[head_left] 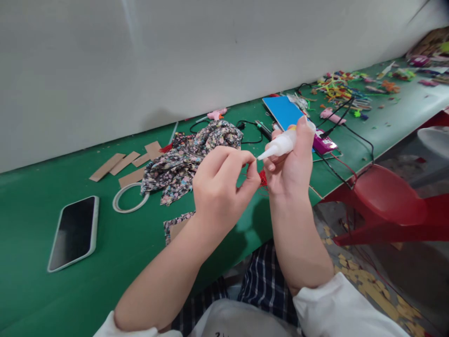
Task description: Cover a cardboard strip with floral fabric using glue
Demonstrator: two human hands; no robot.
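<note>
My right hand (293,161) is wrapped round a white bottle (282,144) with a narrow nozzle that points down to the left. Just left of the nozzle tip, my left hand (226,180) is closed, thumb and forefinger pinched together; what they hold, if anything, is too small to make out. Red threads (263,179) show between the two hands. Behind my left hand lies a crumpled floral cloth (178,164). Below it, a cardboard piece with a floral edge (177,227) is partly hidden by my left forearm.
On the green table (28,201) lie a phone (74,234), a roll of tape (118,202), cardboard strips (107,167), a blue folder (283,111), a purple device (325,142) with cables, and pink glue guns (216,114). A red chair (389,194) stands at the right.
</note>
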